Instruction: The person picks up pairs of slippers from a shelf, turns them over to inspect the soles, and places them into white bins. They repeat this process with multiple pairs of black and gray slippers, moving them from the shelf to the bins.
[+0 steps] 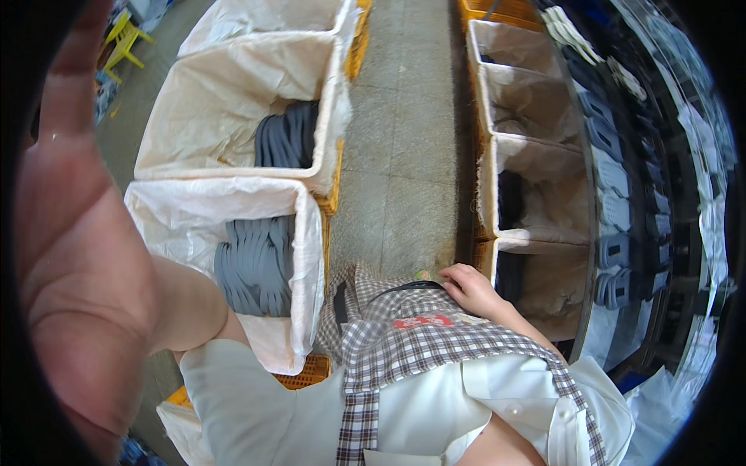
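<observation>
My left hand is raised close to the camera at the far left, palm showing and holding nothing; the picture's rim cuts off part of its fingers. Low at my waist, my right hand rests by the edge of my checked apron. Its fingers are bent together beside a black strap, and whatever may be between them is hidden. Nearest my left arm, a cloth-lined bin holds stacked grey curved strips. Behind it, another lined bin holds darker grey strips.
Orange plastic crates support the bins. Along the right runs a row of lined compartments, some with dark items inside. Beyond it a rack carries slippers. A grey floor aisle lies between the rows. A yellow chair stands far left.
</observation>
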A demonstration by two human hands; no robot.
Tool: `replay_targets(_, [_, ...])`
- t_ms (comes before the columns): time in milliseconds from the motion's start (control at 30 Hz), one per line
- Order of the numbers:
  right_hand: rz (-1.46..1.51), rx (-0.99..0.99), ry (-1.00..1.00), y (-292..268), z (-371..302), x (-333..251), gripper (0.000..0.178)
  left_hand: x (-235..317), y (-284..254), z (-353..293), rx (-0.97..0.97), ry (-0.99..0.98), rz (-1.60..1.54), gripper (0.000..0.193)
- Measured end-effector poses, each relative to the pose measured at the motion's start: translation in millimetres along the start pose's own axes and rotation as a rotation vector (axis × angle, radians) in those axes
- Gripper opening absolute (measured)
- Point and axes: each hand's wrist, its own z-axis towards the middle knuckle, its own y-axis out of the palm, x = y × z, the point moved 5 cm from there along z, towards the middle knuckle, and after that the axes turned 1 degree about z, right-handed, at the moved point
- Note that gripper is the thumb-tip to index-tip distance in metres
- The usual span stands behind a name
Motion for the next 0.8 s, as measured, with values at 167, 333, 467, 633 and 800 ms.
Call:
replay_targets(167, [0.058, 0.142, 0.203, -19.1, -56.9, 44.8, 0.025, 0.2, 60.5, 15.2, -0.075, 0.008, -0.079, 0.038])
replay_targets(333, [0.073, 0.221, 0.252, -20.3, -85.0, 65.9, 0.024, -4.0, 86.6, 18.5, -0.101, 0.008, -0.117, 0.038])
replay_targets(467, [0.105, 0.250, 0.275, -20.1, -92.7, 70.4, 0.023, -7.5, 91.9, 21.8, -0.093, 0.009, -0.122, 0.038])
replay_targets(633, [0.102, 0.249, 0.289, -22.1, -93.4, 74.4, 0.023, -9.9, 92.9, 20.9, -0.098, 0.013, -0.131, 0.039])
replay_targets(800, [0.097, 0.261, 0.240, -22.5, -87.7, 74.5, 0.023, -10.1, 90.8, 18.8, -0.094, 0.020, -0.132, 0.039])
